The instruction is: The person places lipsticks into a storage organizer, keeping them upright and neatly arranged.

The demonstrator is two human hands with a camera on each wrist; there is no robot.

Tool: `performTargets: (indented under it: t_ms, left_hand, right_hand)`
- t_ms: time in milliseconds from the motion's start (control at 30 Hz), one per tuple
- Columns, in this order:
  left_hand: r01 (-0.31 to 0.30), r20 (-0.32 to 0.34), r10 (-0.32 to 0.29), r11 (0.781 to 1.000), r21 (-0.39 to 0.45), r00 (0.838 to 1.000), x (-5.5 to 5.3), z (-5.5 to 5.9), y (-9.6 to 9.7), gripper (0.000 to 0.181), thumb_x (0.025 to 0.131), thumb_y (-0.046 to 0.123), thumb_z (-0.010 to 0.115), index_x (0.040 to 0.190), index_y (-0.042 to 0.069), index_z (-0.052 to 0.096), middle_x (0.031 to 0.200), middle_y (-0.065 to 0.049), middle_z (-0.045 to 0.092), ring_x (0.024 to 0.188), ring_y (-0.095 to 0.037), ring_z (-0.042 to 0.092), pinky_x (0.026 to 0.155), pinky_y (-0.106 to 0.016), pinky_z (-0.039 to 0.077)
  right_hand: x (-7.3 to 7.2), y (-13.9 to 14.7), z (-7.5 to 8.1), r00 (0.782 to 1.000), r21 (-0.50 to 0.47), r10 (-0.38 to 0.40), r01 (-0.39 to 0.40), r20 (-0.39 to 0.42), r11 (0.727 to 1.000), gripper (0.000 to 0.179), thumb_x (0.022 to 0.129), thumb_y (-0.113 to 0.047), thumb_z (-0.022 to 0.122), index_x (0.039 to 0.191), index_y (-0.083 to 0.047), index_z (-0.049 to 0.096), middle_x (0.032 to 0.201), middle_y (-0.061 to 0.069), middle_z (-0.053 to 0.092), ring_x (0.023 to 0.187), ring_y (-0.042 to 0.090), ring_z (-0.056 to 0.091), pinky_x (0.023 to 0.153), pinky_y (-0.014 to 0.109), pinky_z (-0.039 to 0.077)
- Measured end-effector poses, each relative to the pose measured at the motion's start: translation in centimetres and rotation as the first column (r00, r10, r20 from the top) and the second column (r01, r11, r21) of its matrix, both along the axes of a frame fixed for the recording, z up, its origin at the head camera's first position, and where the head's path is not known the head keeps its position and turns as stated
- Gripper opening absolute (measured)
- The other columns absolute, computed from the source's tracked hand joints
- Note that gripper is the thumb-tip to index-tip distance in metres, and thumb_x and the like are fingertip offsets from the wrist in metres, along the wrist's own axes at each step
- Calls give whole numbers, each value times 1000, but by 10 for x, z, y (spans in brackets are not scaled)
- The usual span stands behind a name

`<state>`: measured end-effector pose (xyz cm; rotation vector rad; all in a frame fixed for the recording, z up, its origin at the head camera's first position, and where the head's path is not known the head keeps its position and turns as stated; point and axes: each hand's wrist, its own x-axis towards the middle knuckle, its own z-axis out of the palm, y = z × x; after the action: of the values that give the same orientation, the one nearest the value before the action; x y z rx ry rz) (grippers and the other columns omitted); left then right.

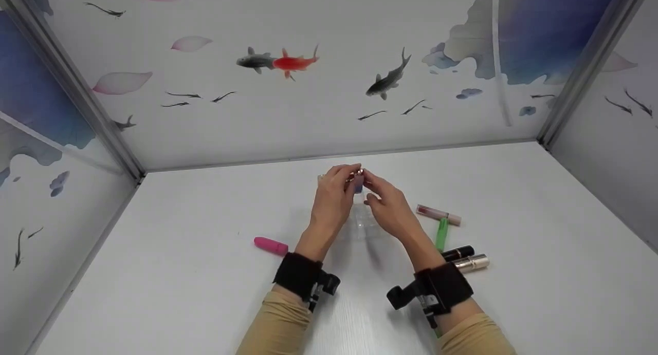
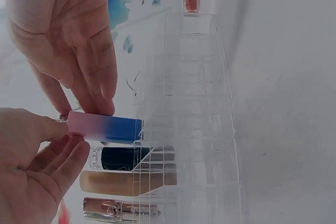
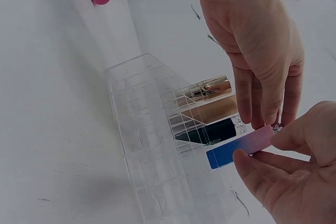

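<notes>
Both hands meet over a clear plastic organizer. Between them is a lipstick tube, pink fading to blue, with a sparkling silver end. My left hand pinches it near the pink end. The fingers of my right hand are also curled on the tube, seen up close in the right wrist view. Its blue end points down at the organizer's compartments. Beside it, a dark tube, a tan tube and a rose-gold tube stand in the organizer.
A magenta tube lies left of the organizer. On the right lie a lip gloss, a green tube, a black tube and a gold tube. White printed panels enclose the table's back and sides.
</notes>
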<state>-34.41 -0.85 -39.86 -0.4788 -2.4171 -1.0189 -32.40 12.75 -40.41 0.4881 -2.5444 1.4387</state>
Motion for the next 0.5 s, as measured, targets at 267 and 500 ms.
performTargets:
  t_ms: [267, 500]
  left_hand:
    - [-51, -37, 47, 991, -125, 998, 1, -1, 2, 28, 95, 16, 56, 122, 11, 61, 117, -6, 62, 108, -16, 61, 91, -25, 51]
    - [-39, -76, 25, 982, -186, 997, 1, -4, 3, 29, 97, 17, 52, 124, 8, 59, 119, -8, 60, 111, -18, 60, 93, -26, 50]
  right_hand:
    - [-2, 0, -4, 1000, 14, 1, -1, 11, 1000, 52, 94, 2, 44, 145, -3, 33, 145, 14, 42, 131, 26, 46, 94, 36, 50]
    - [-3, 0, -6, 1000, -2, 4, -4, 16, 1000, 51, 95, 0, 45, 144, -1, 33, 147, 16, 39, 131, 28, 46, 95, 36, 49]
